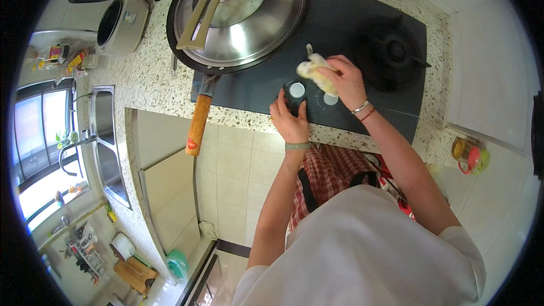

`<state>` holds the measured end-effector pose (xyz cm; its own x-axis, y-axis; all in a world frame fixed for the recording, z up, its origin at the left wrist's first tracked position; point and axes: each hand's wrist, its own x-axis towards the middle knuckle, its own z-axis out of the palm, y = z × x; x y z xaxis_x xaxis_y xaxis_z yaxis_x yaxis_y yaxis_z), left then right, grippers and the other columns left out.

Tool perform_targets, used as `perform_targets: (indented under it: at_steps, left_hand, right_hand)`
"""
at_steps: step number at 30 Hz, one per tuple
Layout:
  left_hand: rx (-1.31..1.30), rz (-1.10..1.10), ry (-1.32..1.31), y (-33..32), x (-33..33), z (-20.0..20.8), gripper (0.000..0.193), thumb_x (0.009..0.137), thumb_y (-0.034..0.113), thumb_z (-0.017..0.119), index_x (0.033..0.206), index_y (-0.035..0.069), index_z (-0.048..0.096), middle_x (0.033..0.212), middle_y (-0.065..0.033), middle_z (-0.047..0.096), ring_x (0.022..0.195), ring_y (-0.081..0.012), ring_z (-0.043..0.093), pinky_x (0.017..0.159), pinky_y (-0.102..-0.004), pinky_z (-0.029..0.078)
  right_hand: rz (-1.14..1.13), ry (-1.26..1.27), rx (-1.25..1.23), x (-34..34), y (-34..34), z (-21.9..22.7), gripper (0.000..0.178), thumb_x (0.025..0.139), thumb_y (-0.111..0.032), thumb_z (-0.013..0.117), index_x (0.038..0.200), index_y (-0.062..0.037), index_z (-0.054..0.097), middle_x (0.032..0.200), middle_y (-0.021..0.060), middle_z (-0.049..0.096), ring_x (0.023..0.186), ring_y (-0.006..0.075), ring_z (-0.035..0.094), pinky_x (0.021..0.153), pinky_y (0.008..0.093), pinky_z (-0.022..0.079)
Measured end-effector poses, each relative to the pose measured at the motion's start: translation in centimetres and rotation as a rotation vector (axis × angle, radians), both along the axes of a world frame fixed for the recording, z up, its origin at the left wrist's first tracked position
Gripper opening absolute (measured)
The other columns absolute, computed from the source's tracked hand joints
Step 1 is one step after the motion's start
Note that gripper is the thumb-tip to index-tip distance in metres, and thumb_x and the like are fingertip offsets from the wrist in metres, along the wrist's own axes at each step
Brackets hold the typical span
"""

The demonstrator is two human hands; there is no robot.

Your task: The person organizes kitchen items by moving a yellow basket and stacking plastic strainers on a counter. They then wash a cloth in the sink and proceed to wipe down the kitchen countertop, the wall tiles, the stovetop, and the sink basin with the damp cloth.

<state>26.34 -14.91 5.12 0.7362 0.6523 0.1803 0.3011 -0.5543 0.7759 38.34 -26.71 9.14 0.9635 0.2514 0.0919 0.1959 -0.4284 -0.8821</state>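
My left hand is at the front of the black gas cooktop, thumb and fingers on either side of a round stove knob with a pale top. Just to its right, my right hand is closed on a crumpled, pale yellow cloth, held over the cooktop's surface. A second stove knob shows partly below the right hand. On the left burner stands a wok with a wooden handle, covered by a steel and glass lid.
A bare black burner lies right of my hands. The wok's handle juts past the speckled counter's front edge. A rice cooker with its lid up stands at the far left, near a steel sink. Jars stand at right.
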Motion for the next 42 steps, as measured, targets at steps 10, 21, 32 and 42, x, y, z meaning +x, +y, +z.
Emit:
perform_targets:
  at_steps: [10, 21, 32, 42]
  left_hand:
    - [0.132, -0.06, 0.085, 1.6, 0.6, -2.2, 0.038, 0.068, 0.016, 0.078, 0.102, 0.005, 0.064, 0.093, -0.0115, 0.056, 0.087, -0.0321, 0.055, 0.072, -0.0428, 0.044]
    - [0.098, -0.048, 0.066, 1.5, 0.5, -2.3, 0.039, 0.068, 0.015, 0.078, 0.104, 0.007, 0.067, 0.1, -0.0115, 0.057, 0.091, -0.0302, 0.055, 0.077, -0.0409, 0.041]
    - [0.08, -0.035, 0.142, 1.1, 0.7, -1.5, 0.045, 0.072, 0.025, 0.079, 0.113, 0.011, 0.067, 0.101, -0.0096, 0.054, 0.091, -0.0275, 0.054, 0.079, -0.0375, 0.039]
    - [-0.094, -0.078, 0.024, 1.8, -0.4, -0.9, 0.047, 0.081, 0.006, 0.066, 0.127, 0.008, 0.056, 0.108, -0.0134, 0.055, 0.097, -0.031, 0.054, 0.087, -0.0397, 0.041]
  right_hand:
    - [0.374, 0.137, -0.295, -2.1, 3.6, -1.7, 0.038, 0.079, -0.021, 0.07, 0.114, -0.01, 0.061, 0.117, 0.0063, 0.056, 0.106, 0.0275, 0.057, 0.087, 0.038, 0.048]
    - [0.365, -0.234, -0.476, -2.6, 4.4, -3.0, 0.032, 0.084, -0.023, 0.066, 0.106, -0.0072, 0.049, 0.097, 0.0133, 0.055, 0.085, 0.0328, 0.062, 0.073, 0.0422, 0.05]
    - [0.09, -0.013, -0.418, -1.1, 5.4, -4.1, 0.03, 0.083, -0.024, 0.066, 0.101, -0.0063, 0.05, 0.09, 0.0185, 0.064, 0.077, 0.0398, 0.063, 0.065, 0.0473, 0.05]
    - [-0.083, -0.078, -0.243, 1.0, -1.0, 0.0, 0.033, 0.087, -0.029, 0.063, 0.115, -0.0124, 0.059, 0.1, 0.0067, 0.064, 0.092, 0.0292, 0.061, 0.077, 0.0403, 0.048]
